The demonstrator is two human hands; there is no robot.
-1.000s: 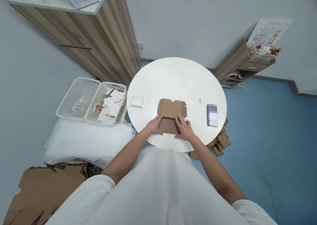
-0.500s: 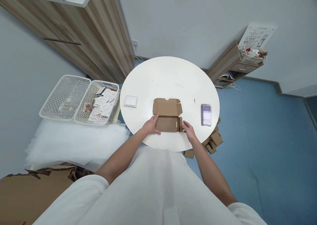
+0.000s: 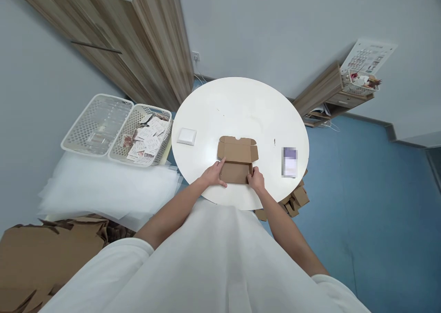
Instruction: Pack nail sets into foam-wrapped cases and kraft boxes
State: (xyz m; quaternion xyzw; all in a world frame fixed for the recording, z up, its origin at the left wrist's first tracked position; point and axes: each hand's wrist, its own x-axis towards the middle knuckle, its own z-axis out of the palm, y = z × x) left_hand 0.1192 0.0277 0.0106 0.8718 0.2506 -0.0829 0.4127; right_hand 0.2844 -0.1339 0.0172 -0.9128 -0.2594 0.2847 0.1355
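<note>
Between both hands' fingers (image 3: pixel 220 165) sits the open cardboard box (image 3: pixel 236 164).

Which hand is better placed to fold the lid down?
Probably left: the left hand holds the box up by the open lid; the right hand grips the near right corner.

You get nothing legible here: print on the slips (image 3: pixel 146 141), the wall chart (image 3: pixel 370 56) and the card (image 3: pixel 290 161) is too small or blurred. The cardboard box (image 3: pixel 236 164) is plain brown.
</note>
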